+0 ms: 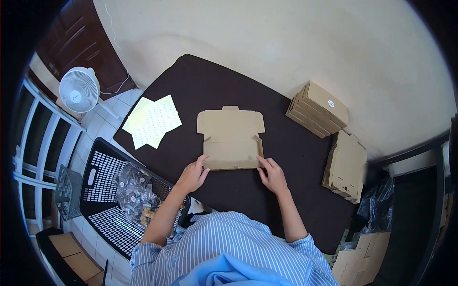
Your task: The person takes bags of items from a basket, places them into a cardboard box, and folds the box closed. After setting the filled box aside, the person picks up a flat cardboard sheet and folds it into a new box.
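In front of me on the dark table lies a flat cardboard mailer box, its lid opened out away from me with side flaps and a tuck tab at the far edge. A short side wall stands up at its right. My left hand holds the near left corner, thumb and fingers either side of it. At the near right corner, my right hand grips the box in the same way, fingertips on the side wall. The inside of the box shows only plain cardboard.
Printed sticker sheets lie at the table's left. Closed boxes are stacked at the back right, with flat cardboard boxes nearer me. A black basket of small clear packets stands left, below a white fan.
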Available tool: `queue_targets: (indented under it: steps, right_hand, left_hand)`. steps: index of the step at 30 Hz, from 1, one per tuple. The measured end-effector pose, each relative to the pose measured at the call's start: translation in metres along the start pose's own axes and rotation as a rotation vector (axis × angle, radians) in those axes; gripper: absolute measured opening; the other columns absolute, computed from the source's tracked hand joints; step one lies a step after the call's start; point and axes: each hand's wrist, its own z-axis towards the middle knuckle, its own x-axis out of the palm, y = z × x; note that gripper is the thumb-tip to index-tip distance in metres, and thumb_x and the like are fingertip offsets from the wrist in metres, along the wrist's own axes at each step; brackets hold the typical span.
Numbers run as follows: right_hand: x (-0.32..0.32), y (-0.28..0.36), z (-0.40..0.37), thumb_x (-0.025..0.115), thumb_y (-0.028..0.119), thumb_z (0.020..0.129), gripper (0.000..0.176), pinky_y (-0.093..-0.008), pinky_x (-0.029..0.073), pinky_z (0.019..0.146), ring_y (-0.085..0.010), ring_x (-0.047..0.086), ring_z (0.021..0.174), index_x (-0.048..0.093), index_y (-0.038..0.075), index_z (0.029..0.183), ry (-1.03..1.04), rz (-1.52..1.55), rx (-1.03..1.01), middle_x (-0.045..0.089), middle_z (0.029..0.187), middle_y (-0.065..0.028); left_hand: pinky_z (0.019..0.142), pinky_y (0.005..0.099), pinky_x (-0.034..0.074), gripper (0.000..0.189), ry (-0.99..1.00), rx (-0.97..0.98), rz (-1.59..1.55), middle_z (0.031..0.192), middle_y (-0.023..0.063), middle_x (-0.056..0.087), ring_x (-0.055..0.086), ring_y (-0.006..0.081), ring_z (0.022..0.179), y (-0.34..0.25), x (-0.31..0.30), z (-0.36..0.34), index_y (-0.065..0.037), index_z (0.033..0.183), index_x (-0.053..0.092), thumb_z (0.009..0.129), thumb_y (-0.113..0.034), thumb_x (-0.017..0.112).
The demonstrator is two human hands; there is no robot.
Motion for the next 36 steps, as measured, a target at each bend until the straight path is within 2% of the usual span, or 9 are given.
queue_targets:
  steps: [6, 8, 10, 13, 17, 19, 23, 26, 36]
  right_hand:
    - [0.013, -0.008, -0.003, 0.058, 0.005, 0.079, 0.025, -0.0398, 0.046, 0.077, -0.0318, 0.055, 0.088, 0.050, 0.003, 0.103, -0.089, 0.123, 0.125, 0.052, 0.091, -0.0137]
    - [0.010, -0.010, 0.000, 0.058, 0.007, 0.080, 0.018, -0.0396, 0.046, 0.078, -0.0326, 0.055, 0.090, 0.050, 0.003, 0.096, 0.038, 0.140, 0.054, 0.051, 0.094, -0.0139]
    - [0.007, -0.006, 0.000, 0.058, 0.007, 0.080, 0.018, -0.0394, 0.046, 0.078, -0.0323, 0.055, 0.091, 0.050, 0.003, 0.095, 0.043, 0.121, 0.063, 0.051, 0.097, -0.0138]
    - [0.006, -0.004, -0.002, 0.058, 0.006, 0.080, 0.018, -0.0396, 0.046, 0.078, -0.0326, 0.055, 0.091, 0.050, 0.003, 0.095, 0.040, 0.106, 0.073, 0.051, 0.103, -0.0131]
    - [0.015, -0.007, -0.005, 0.059, 0.007, 0.079, 0.020, -0.0385, 0.045, 0.077, -0.0301, 0.054, 0.092, 0.052, 0.005, 0.098, 0.012, 0.051, 0.024, 0.052, 0.106, -0.0100]
    - [0.012, -0.002, -0.001, 0.060, 0.008, 0.078, 0.022, -0.0377, 0.043, 0.079, -0.0279, 0.053, 0.096, 0.054, 0.007, 0.099, 0.035, -0.094, -0.014, 0.052, 0.106, -0.0086]
    - [0.023, 0.005, 0.000, 0.060, 0.012, 0.077, 0.023, -0.0379, 0.035, 0.085, -0.0224, 0.049, 0.103, 0.055, 0.010, 0.100, 0.001, -0.339, -0.144, 0.053, 0.105, -0.0056]
    - [0.042, 0.004, -0.003, 0.057, 0.011, 0.079, 0.021, -0.0428, 0.032, 0.088, -0.0228, 0.048, 0.102, 0.055, 0.009, 0.100, -0.007, -0.354, -0.162, 0.053, 0.104, -0.0058]
    - [0.048, 0.012, -0.001, 0.052, 0.014, 0.083, 0.011, -0.0393, 0.028, 0.081, -0.0199, 0.048, 0.092, 0.054, 0.011, 0.094, 0.058, -0.349, -0.040, 0.051, 0.092, -0.0042]
  left_hand:
    - [0.080, 0.0443, 0.046, 0.027, -0.029, -0.071, -0.035, 0.091, 0.0236, 0.059, 0.058, 0.0383, 0.092, 0.001, 0.004, 0.002, 0.000, 0.113, 0.039, 0.089, -0.008, 0.047]
    - [0.081, 0.0432, 0.046, 0.025, 0.029, -0.133, -0.014, 0.095, 0.0231, 0.058, 0.058, 0.0376, 0.094, -0.002, 0.001, 0.003, 0.000, 0.111, 0.040, 0.089, -0.008, 0.047]
    - [0.080, 0.0425, 0.046, 0.023, -0.037, 0.025, -0.046, 0.104, 0.0206, 0.055, 0.057, 0.0362, 0.097, -0.004, 0.001, 0.004, 0.001, 0.109, 0.041, 0.088, -0.007, 0.047]
    - [0.080, 0.0414, 0.045, 0.015, -0.103, 0.008, -0.084, 0.109, 0.0163, 0.053, 0.055, 0.0318, 0.100, -0.009, 0.001, 0.004, 0.000, 0.102, 0.047, 0.087, -0.005, 0.048]
    - [0.084, 0.0402, 0.042, 0.014, -0.164, 0.127, 0.238, 0.109, 0.0116, 0.054, 0.053, 0.0266, 0.099, -0.003, 0.004, 0.007, -0.002, 0.095, 0.052, 0.081, -0.002, 0.053]
    - [0.087, 0.0382, 0.037, 0.015, -0.199, 0.304, 0.333, 0.103, 0.0066, 0.056, 0.051, 0.0227, 0.098, -0.008, 0.001, 0.009, -0.005, 0.088, 0.055, 0.074, -0.001, 0.054]
    - [0.084, 0.0369, 0.035, 0.019, -0.076, 0.302, 0.300, 0.087, 0.0046, 0.056, 0.053, 0.0211, 0.090, -0.007, 0.014, 0.010, -0.008, 0.087, 0.055, 0.070, -0.001, 0.055]
    - [0.084, 0.0375, 0.035, 0.018, -0.082, 0.282, 0.313, 0.085, 0.0058, 0.054, 0.053, 0.0212, 0.087, -0.024, 0.019, 0.011, -0.008, 0.086, 0.054, 0.069, -0.004, 0.057]
    - [0.080, 0.0378, 0.033, 0.011, -0.074, 0.230, 0.359, 0.086, 0.0068, 0.050, 0.050, 0.0230, 0.089, -0.017, 0.045, 0.015, -0.009, 0.088, 0.052, 0.078, -0.010, 0.058]
